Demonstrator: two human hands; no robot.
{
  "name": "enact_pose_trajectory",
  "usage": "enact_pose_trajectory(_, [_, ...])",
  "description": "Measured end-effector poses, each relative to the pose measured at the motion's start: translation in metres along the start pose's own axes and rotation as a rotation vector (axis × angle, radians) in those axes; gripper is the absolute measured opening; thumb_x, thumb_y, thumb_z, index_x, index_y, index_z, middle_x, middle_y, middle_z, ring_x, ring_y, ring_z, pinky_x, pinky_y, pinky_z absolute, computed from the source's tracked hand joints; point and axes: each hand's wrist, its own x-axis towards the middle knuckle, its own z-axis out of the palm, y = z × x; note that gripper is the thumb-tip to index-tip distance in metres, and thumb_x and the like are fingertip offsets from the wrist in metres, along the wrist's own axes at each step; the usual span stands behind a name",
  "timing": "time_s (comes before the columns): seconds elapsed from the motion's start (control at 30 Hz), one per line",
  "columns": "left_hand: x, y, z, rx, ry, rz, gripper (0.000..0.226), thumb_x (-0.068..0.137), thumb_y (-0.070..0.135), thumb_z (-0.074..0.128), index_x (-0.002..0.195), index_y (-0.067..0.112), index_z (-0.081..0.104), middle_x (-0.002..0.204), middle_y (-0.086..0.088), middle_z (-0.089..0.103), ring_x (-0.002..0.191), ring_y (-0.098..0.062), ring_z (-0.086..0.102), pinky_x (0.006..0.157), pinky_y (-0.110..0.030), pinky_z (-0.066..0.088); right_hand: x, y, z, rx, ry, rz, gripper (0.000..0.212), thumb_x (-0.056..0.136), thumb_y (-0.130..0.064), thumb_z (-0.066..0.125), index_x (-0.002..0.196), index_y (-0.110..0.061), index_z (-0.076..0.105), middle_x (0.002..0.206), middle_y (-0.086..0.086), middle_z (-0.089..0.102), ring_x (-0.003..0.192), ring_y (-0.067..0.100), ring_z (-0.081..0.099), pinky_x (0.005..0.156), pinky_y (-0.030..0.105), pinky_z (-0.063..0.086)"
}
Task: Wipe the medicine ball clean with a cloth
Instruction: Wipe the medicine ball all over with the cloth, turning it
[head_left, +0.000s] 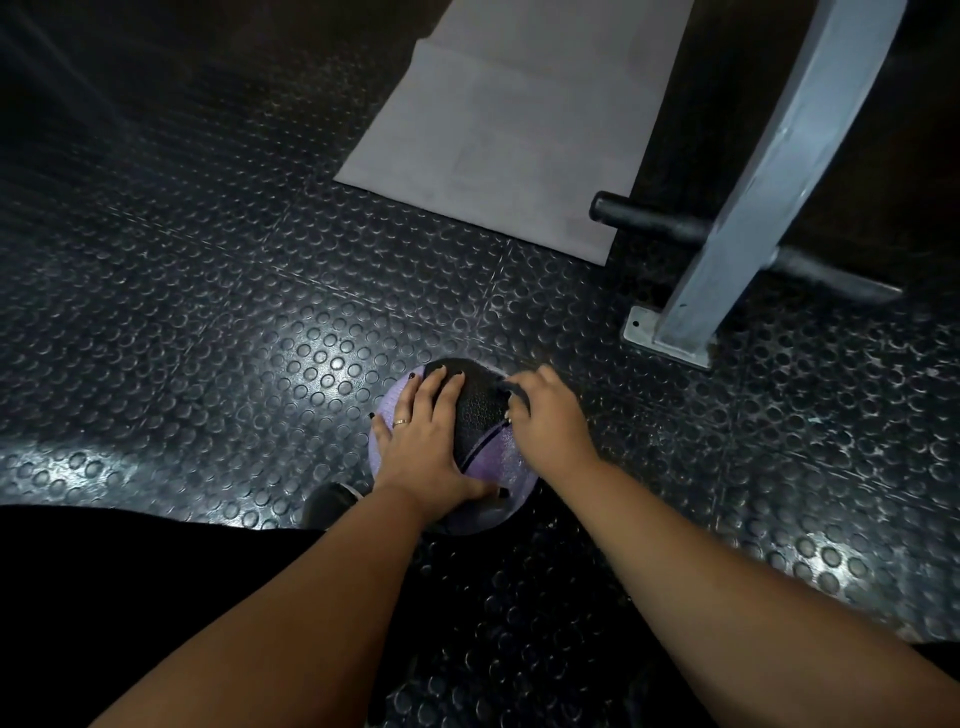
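Observation:
The medicine ball (480, 415), purple with textured black panels, sits on the studded rubber floor just in front of me. My left hand (423, 441) lies spread on its top left, fingers straight and the thumb reaching across the near side. My right hand (545, 415) holds the ball's right side, its fingers curled down onto the black panel. No cloth shows in either hand.
A grey mat (509, 130) lies on the floor beyond the ball. To the right a grey metal post (769, 171) rises from a bolted base plate (670, 338), with a black bar (649, 218) sticking out of it. My shoe (330, 501) is beside the ball.

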Motion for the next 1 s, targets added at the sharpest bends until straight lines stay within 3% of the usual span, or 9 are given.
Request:
enact_pose_trajectory(0.13, [0.001, -0.001, 0.002, 0.001, -0.005, 0.001, 0.133, 0.058, 0.061, 0.083, 0.157, 0.034, 0.0, 0.164, 0.012, -0.006, 0.152, -0.016, -0.013, 0.115, -0.071, 0.01, -0.025, -0.006, 0.002, 0.004, 0.007, -0.103, 0.022, 0.092, -0.013, 0.053, 0.112, -0.012, 0.062, 0.11, 0.001, 0.054, 0.092, 0.019, 0.057, 0.079, 0.027, 0.047])
enact_pose_trajectory(0.23, [-0.004, -0.001, 0.005, -0.011, 0.004, 0.008, 0.134, 0.055, 0.068, 0.081, 0.157, 0.035, -0.001, 0.163, 0.016, -0.008, 0.151, -0.015, -0.014, 0.115, -0.072, 0.007, -0.018, 0.0, 0.003, -0.06, 0.054, -0.112, 0.02, 0.092, -0.013, 0.053, 0.108, -0.01, 0.063, 0.105, 0.004, 0.056, 0.088, 0.023, 0.059, 0.075, 0.031, 0.047])
enact_pose_trajectory(0.37, [-0.006, 0.001, 0.007, 0.007, 0.011, 0.014, 0.138, 0.051, 0.074, 0.08, 0.156, 0.036, 0.0, 0.162, 0.016, -0.008, 0.152, -0.016, -0.012, 0.115, -0.072, 0.007, 0.011, 0.01, 0.008, -0.18, 0.07, -0.031, 0.022, 0.093, -0.013, 0.049, 0.109, -0.004, 0.061, 0.109, 0.011, 0.056, 0.092, 0.03, 0.058, 0.079, 0.039, 0.047])
enact_pose_trajectory(0.57, [-0.009, -0.003, 0.01, 0.002, 0.023, 0.015, 0.138, 0.049, 0.077, 0.08, 0.156, 0.037, 0.002, 0.162, 0.017, -0.006, 0.151, -0.014, -0.012, 0.116, -0.071, 0.008, 0.041, 0.017, 0.011, -0.202, -0.043, 0.107, 0.027, 0.097, -0.017, 0.043, 0.114, -0.006, 0.06, 0.115, 0.013, 0.053, 0.099, 0.031, 0.057, 0.081, 0.036, 0.044])
enact_pose_trajectory(0.87, [-0.007, 0.002, 0.006, -0.013, 0.013, 0.004, 0.13, 0.059, 0.062, 0.082, 0.157, 0.036, 0.002, 0.163, 0.014, -0.006, 0.151, -0.014, -0.014, 0.116, -0.071, 0.006, -0.018, -0.012, 0.003, -0.248, 0.078, -0.164, 0.011, 0.094, -0.018, 0.048, 0.093, -0.009, 0.053, 0.094, 0.01, 0.056, 0.075, 0.032, 0.057, 0.059, 0.032, 0.033])
enact_pose_trajectory(1.0, [-0.01, -0.002, 0.009, -0.054, 0.026, 0.014, 0.121, 0.065, 0.061, 0.078, 0.157, 0.034, 0.003, 0.164, 0.012, -0.006, 0.151, -0.014, -0.015, 0.116, -0.071, 0.008, -0.034, -0.019, 0.012, -0.269, 0.097, -0.23, 0.013, 0.09, -0.024, 0.049, 0.083, -0.013, 0.049, 0.08, 0.005, 0.058, 0.063, 0.029, 0.059, 0.049, 0.032, 0.04])
